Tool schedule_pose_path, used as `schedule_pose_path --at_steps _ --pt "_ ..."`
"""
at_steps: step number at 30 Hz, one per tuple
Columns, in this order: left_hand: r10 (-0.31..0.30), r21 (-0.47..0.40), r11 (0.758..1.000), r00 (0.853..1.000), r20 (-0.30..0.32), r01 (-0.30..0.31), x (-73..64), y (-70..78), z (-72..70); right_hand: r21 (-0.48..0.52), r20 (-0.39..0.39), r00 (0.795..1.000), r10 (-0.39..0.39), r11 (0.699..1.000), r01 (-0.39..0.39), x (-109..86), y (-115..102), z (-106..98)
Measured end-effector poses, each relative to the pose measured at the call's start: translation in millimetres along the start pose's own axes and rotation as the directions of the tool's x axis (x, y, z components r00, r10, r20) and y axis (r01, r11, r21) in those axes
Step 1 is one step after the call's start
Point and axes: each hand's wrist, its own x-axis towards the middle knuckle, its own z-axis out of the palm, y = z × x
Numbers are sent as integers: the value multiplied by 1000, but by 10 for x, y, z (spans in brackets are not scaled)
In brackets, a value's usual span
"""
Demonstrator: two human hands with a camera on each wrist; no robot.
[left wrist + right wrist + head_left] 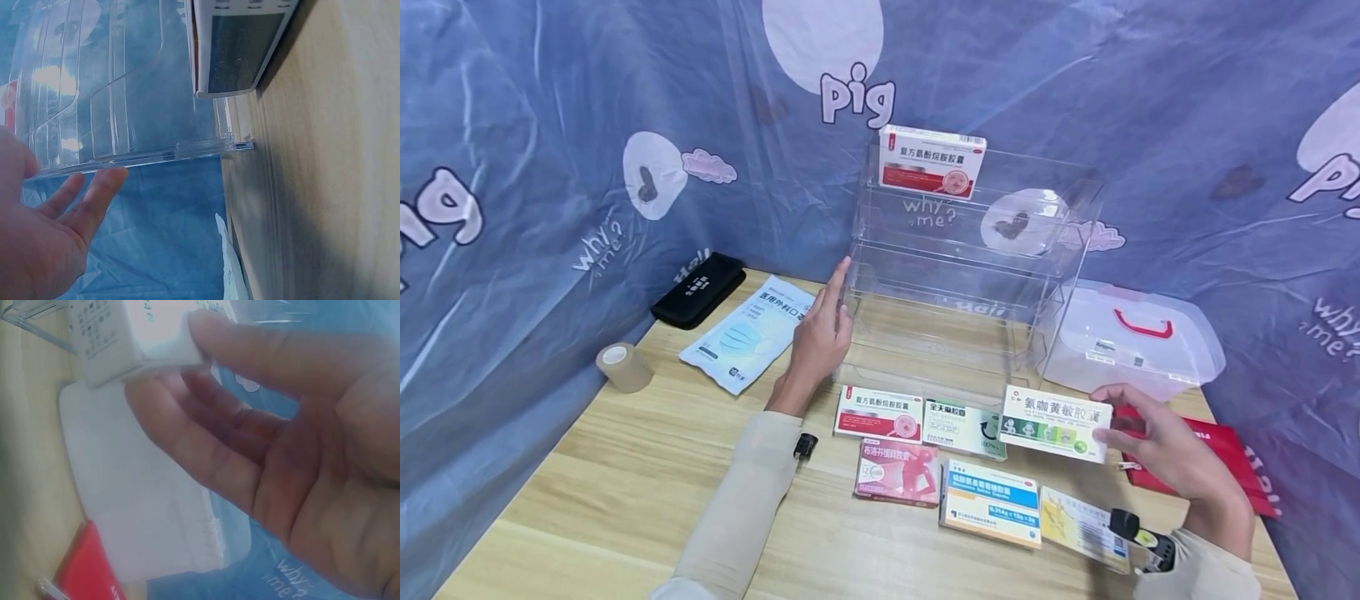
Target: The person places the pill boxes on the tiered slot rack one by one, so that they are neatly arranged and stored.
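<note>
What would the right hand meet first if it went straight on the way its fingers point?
Beyond the white box that the right hand holds, probably the lower right part of the clear rack; depth is hard to judge.

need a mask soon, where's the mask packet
In the head view, the mask packet lies on the table left of centre, between the black case and the left hand.
</note>
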Motion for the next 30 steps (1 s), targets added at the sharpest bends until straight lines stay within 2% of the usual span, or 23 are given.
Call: schedule_pose_path --at_steps 4,11,17,24,28,30 --pt "-2 -5 1000 1000 7 2 4 -2 -7 -14 -20 1000 -4 1000 4 16 -47 0" --pt "-4 -13 1000 1000 7 4 12 3 -9 36 -73 997 -20 999 23 55 -148 -4" --pt "-6 -9 1000 1000 9 6 8 -11 -3 10 -157 987 -40 999 42 144 -273 19" --pt "-15 -8 1000 1000 9 15 1 -15 -15 92 -185 981 -54 993 72 284 -410 103" --pt "-13 -11 1000 1000 20 14 5 -14 -11 137 -245 968 -50 987 85 388 -464 93" --pt "-14 -16 1000 1000 22 14 6 -13 -10 164 -298 953 -45 982 97 460 -499 59"
